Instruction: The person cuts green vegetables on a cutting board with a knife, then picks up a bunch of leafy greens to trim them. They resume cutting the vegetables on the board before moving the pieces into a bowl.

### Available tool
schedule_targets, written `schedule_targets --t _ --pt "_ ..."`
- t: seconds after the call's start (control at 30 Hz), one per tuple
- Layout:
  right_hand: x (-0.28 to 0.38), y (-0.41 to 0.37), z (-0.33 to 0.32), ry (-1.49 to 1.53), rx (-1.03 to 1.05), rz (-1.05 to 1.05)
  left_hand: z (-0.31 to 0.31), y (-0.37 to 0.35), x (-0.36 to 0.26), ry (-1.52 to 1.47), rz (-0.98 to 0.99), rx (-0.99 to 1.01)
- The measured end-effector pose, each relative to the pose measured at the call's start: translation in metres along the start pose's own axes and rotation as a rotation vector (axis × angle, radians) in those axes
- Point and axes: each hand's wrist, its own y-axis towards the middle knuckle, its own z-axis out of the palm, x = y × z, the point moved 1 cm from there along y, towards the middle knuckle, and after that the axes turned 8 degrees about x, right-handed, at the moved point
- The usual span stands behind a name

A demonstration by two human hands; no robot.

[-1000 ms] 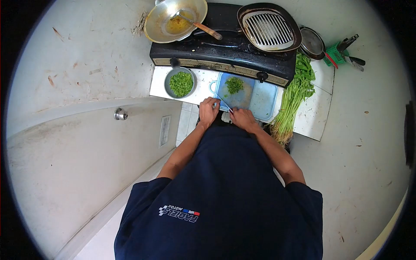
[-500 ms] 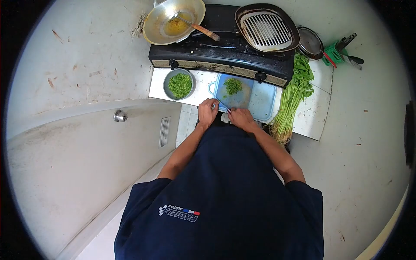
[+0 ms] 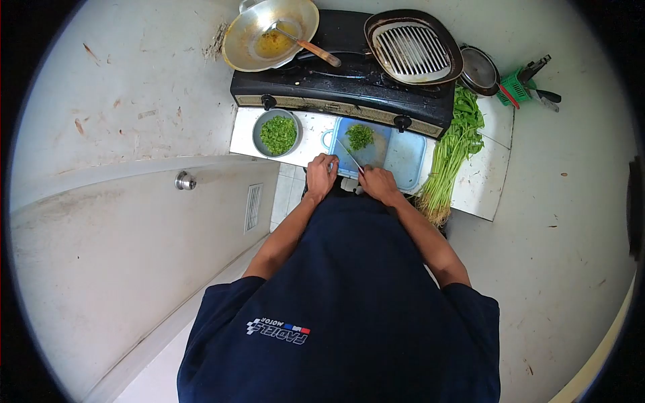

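My right hand (image 3: 378,183) is closed round the handle of a knife (image 3: 351,154), whose blade points up and left over the blue cutting board (image 3: 376,163). At the board's front left corner, the fingers of my left hand (image 3: 320,176) are curled together. Whatever they hold, if anything, I cannot make out. Beyond the blade lies a small heap of chopped greens (image 3: 360,136) on the board. To the left, a grey bowl (image 3: 256,143) holds more chopped greens (image 3: 277,134).
Behind the board stands a black gas stove (image 3: 316,87) bearing a wok (image 3: 242,54) with a ladle (image 3: 316,51) and a grill pan (image 3: 457,60). Long leafy greens (image 3: 446,164) lie right of the board. A green basket (image 3: 514,88) of utensils sits farther right.
The knife has swung away from my left fingers, its blade now farther up over the board. My right hand has shifted slightly right. My left hand stays near the board's corner.
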Motion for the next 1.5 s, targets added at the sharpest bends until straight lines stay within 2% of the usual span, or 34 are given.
schedule_targets --t 0.1,0.2,0.6,0.9,1.5 --pt "-0.001 0.001 0.0 -0.005 0.008 0.014 0.002 0.006 -0.003 -0.017 -0.018 0.002" --pt "-0.001 0.002 0.0 0.003 0.005 -0.001 0.005 0.012 -0.004 0.015 0.067 -0.018" --pt "0.002 -0.002 0.005 -0.025 0.005 -0.047 0.01 0.018 -0.003 0.039 0.051 -0.002" --pt "0.002 0.006 0.008 -0.037 -0.004 -0.029 0.003 0.013 0.0 0.085 0.139 0.036" --pt "0.001 0.003 0.007 -0.048 0.046 -0.058 0.005 0.016 0.005 0.001 0.054 0.039"
